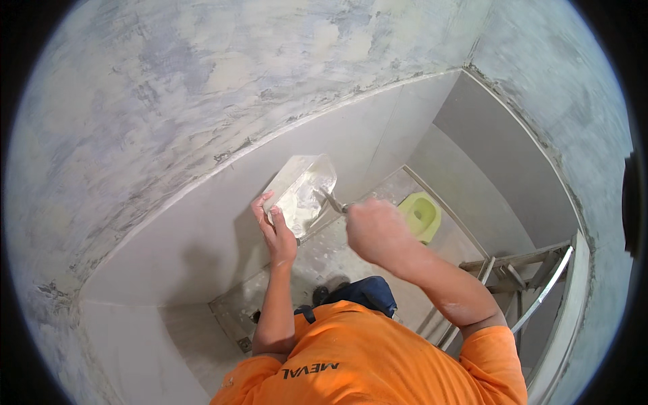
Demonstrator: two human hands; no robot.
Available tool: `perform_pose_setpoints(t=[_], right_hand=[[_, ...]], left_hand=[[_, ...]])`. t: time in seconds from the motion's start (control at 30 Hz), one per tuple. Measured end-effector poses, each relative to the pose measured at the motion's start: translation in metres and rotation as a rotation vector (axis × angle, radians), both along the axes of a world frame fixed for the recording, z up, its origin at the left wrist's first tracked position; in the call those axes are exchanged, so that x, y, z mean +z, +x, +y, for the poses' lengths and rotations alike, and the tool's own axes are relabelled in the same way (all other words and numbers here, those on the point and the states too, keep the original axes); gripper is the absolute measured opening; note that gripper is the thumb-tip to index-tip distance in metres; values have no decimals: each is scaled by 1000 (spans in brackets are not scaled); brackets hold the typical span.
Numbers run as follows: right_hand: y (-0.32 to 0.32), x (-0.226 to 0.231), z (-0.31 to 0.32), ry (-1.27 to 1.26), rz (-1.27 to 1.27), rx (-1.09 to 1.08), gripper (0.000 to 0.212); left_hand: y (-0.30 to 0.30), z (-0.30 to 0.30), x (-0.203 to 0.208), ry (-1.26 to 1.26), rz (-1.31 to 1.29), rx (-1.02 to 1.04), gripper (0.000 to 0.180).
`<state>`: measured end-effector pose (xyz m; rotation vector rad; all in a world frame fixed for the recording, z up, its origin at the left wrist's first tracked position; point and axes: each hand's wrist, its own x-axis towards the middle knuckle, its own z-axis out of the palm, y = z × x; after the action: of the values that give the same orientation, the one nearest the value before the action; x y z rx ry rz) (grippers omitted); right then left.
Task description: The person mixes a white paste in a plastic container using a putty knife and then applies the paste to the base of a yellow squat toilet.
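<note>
My left hand (275, 229) grips the near left side of a white plastic pan (289, 174), its fingers wrapped round the wall. White putty (302, 204) is smeared and pooled inside the pan. My right hand (378, 229) is closed round the handle of a putty knife (332, 200). The knife's metal end reaches into the pan over the putty; whether it touches the putty I cannot tell. Pan and knife are in front of my body, near the grey lower wall. The knife's handle is mostly hidden in my right fist.
Patchy, putty-coated wall (223, 74) rises ahead above smooth grey panelling (378, 121). A ledge edge runs between them. A yellow-green squat toilet (422, 217) sits in the spotted floor (324, 253) below. On the right leans a ladder (540, 290). A floor drain (244, 344) lies lower left.
</note>
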<state>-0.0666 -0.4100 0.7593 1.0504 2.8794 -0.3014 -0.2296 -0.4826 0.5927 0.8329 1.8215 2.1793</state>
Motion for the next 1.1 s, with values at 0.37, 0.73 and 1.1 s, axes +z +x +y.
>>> perform_pose_setpoints(t=[0.37, 0.73, 1.1], right_hand=[[-11, -23, -5, -17, -20, 207, 14], [49, -7, 68, -646, 270, -114, 28], [56, -84, 15, -8, 535, -47, 30]], left_hand=[[20, 35, -24, -218, 66, -128, 39], [14, 43, -28, -53, -260, -219, 51], [2, 33, -16, 227, -778, -522, 75]])
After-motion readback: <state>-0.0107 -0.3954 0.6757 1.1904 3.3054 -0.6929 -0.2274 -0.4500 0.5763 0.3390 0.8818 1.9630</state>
